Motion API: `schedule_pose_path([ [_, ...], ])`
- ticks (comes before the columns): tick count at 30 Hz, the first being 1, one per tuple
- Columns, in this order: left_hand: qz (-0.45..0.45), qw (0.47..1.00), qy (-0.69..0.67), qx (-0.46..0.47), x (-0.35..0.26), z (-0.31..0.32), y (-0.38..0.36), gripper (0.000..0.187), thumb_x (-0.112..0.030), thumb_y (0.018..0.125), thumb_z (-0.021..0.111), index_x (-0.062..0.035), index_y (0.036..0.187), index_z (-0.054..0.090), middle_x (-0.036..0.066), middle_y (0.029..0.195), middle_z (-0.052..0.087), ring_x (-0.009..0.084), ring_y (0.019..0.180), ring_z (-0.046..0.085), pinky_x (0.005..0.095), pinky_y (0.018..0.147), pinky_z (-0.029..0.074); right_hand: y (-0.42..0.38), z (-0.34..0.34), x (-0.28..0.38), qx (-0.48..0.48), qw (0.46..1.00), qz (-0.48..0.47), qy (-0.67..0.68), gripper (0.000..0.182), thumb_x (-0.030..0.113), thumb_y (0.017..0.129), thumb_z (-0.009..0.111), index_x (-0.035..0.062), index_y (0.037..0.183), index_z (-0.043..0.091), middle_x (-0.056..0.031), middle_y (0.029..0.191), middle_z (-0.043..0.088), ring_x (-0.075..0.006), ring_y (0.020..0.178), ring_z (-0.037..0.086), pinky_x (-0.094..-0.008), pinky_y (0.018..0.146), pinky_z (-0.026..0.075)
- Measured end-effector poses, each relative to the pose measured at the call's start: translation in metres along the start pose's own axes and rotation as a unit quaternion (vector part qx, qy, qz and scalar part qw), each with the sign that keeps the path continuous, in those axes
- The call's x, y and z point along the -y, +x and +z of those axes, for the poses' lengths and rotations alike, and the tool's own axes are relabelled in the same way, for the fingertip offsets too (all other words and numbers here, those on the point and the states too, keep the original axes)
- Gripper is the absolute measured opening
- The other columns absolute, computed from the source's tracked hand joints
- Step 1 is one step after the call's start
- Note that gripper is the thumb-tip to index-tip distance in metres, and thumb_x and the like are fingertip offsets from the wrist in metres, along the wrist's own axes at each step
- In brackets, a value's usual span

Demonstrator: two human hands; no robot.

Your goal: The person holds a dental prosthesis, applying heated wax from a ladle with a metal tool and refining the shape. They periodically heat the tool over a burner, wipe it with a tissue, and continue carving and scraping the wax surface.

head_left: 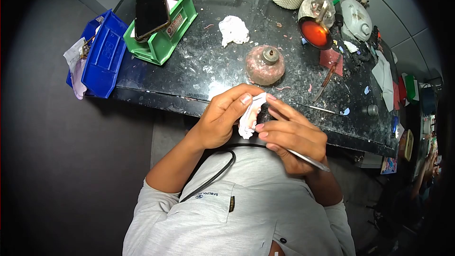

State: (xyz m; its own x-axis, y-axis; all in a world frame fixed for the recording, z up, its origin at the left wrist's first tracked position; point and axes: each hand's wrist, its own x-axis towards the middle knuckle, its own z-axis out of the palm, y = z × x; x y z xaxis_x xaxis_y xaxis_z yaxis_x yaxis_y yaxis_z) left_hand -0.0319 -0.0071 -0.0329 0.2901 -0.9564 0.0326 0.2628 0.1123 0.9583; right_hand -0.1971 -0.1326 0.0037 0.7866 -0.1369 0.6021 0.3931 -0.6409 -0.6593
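Observation:
My left hand [226, 116] grips a small white plaster-like piece with pink wax-like material on it, which looks like a dental cast [252, 114]. It is held just above my lap, at the bench's front edge. A slim metal carving tool [308, 159] lies in my right hand [298, 143], its handle pointing down to the right. The tool's tip is hidden behind my fingers, close to the cast. My right fingertips reach the cast's right side. Just beyond both hands stands a round glass spirit lamp [264, 68] with a metal cap.
On the dark bench [189, 83] are a crumpled white lump [233, 31], a brown-handled knife [327, 81], a metal instrument [324, 109] and a glowing orange dish [315, 34]. A phone [151, 12] rests on a green bin [159, 52], beside a blue bin [104, 57].

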Motion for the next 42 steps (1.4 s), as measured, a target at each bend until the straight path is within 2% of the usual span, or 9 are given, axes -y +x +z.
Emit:
schedule_pose_path([
  [4, 0.013, 1.000, 0.000, -0.003, 0.000, 0.006, 0.001, 0.038, -0.024, 0.104, 0.042, 0.0062, 0.121, 0.058, 0.008, 0.100, 0.064, 0.0083, 0.089, 0.059, 0.0232, 0.077, 0.048, -0.001, 0.006, -0.006, -0.055, 0.997, -0.005, -0.051, 0.021, -0.006, 0.076, 0.073, -0.0063, 0.096, 0.070, -0.0183, 0.098, 0.070, -0.0399, 0.107, 0.067, -0.0463, 0.095, 0.055],
  [10, 0.032, 0.999, 0.032, -0.006, -0.002, 0.004, 0.001, 0.036, -0.023, 0.104, 0.043, 0.0056, 0.121, 0.058, 0.006, 0.096, 0.064, 0.0066, 0.085, 0.059, 0.0219, 0.074, 0.048, 0.000, 0.000, 0.002, 0.013, 1.000, 0.003, -0.027, 0.020, -0.006, 0.077, 0.073, -0.0069, 0.096, 0.070, -0.0181, 0.098, 0.070, -0.0392, 0.105, 0.067, -0.0457, 0.093, 0.056],
  [21, 0.025, 0.999, 0.030, 0.006, 0.000, 0.004, 0.001, 0.035, -0.022, 0.105, 0.043, 0.0052, 0.121, 0.057, 0.005, 0.094, 0.064, 0.0050, 0.083, 0.058, 0.0207, 0.072, 0.048, -0.003, -0.001, -0.001, -0.022, 1.000, 0.018, -0.009, 0.012, -0.001, 0.084, 0.071, -0.0053, 0.095, 0.071, -0.0180, 0.096, 0.071, -0.0398, 0.108, 0.067, -0.0445, 0.094, 0.055],
  [25, 0.002, 0.999, -0.041, -0.007, 0.001, 0.004, 0.002, 0.038, -0.024, 0.104, 0.043, 0.0060, 0.123, 0.055, 0.004, 0.089, 0.063, 0.0043, 0.076, 0.057, 0.0194, 0.066, 0.046, -0.008, -0.007, -0.006, -0.088, 0.994, 0.048, 0.037, 0.014, 0.008, 0.090, 0.070, -0.0042, 0.097, 0.070, -0.0167, 0.095, 0.072, -0.0359, 0.108, 0.068, -0.0432, 0.094, 0.054],
  [29, 0.007, 0.996, -0.081, 0.026, -0.005, -0.001, 0.003, 0.043, -0.028, 0.102, 0.045, 0.0063, 0.125, 0.054, 0.003, 0.087, 0.061, 0.0029, 0.070, 0.055, 0.0174, 0.062, 0.043, -0.016, -0.023, -0.025, -0.250, 0.964, 0.078, -0.048, 0.011, 0.007, 0.092, 0.068, -0.0034, 0.089, 0.066, -0.0142, 0.086, 0.070, -0.0272, 0.088, 0.071, -0.0382, 0.086, 0.057],
  [31, -0.001, 0.996, -0.082, 0.024, -0.007, -0.002, 0.004, 0.043, -0.028, 0.101, 0.046, 0.0062, 0.125, 0.054, 0.003, 0.087, 0.061, 0.0027, 0.070, 0.055, 0.0172, 0.062, 0.042, -0.018, -0.038, -0.027, -0.259, 0.930, 0.160, -0.205, 0.016, 0.010, 0.097, 0.063, -0.0038, 0.088, 0.062, -0.0114, 0.081, 0.070, -0.0219, 0.076, 0.071, -0.0333, 0.074, 0.059],
  [36, -0.011, 0.993, -0.117, 0.034, -0.008, -0.005, 0.005, 0.039, -0.021, 0.102, 0.043, 0.0049, 0.130, 0.051, 0.000, 0.084, 0.058, 0.0040, 0.075, 0.053, 0.0193, 0.066, 0.042, -0.023, -0.062, -0.044, -0.347, 0.876, 0.295, -0.160, 0.018, 0.015, 0.100, 0.060, -0.0027, 0.100, 0.057, -0.0112, 0.077, 0.070, -0.0151, 0.071, 0.070, -0.0269, 0.068, 0.056],
  [39, -0.018, 0.995, -0.092, 0.038, -0.009, -0.002, 0.003, 0.040, -0.023, 0.103, 0.043, 0.0049, 0.131, 0.051, 0.000, 0.084, 0.058, 0.0035, 0.075, 0.052, 0.0193, 0.067, 0.042, -0.022, -0.070, -0.041, -0.298, 0.837, 0.379, -0.258, 0.019, 0.015, 0.100, 0.059, -0.0027, 0.102, 0.056, -0.0122, 0.078, 0.070, -0.0146, 0.070, 0.069, -0.0266, 0.069, 0.056],
  [42, 0.016, 0.999, -0.046, 0.011, -0.004, 0.001, 0.003, 0.046, -0.030, 0.103, 0.044, 0.0076, 0.128, 0.054, 0.002, 0.085, 0.061, 0.0026, 0.070, 0.053, 0.0178, 0.061, 0.040, -0.029, -0.061, -0.046, -0.332, 0.892, 0.283, -0.121, 0.013, 0.009, 0.099, 0.058, -0.0032, 0.101, 0.056, -0.0146, 0.080, 0.070, -0.0174, 0.071, 0.070, -0.0293, 0.073, 0.058],
])
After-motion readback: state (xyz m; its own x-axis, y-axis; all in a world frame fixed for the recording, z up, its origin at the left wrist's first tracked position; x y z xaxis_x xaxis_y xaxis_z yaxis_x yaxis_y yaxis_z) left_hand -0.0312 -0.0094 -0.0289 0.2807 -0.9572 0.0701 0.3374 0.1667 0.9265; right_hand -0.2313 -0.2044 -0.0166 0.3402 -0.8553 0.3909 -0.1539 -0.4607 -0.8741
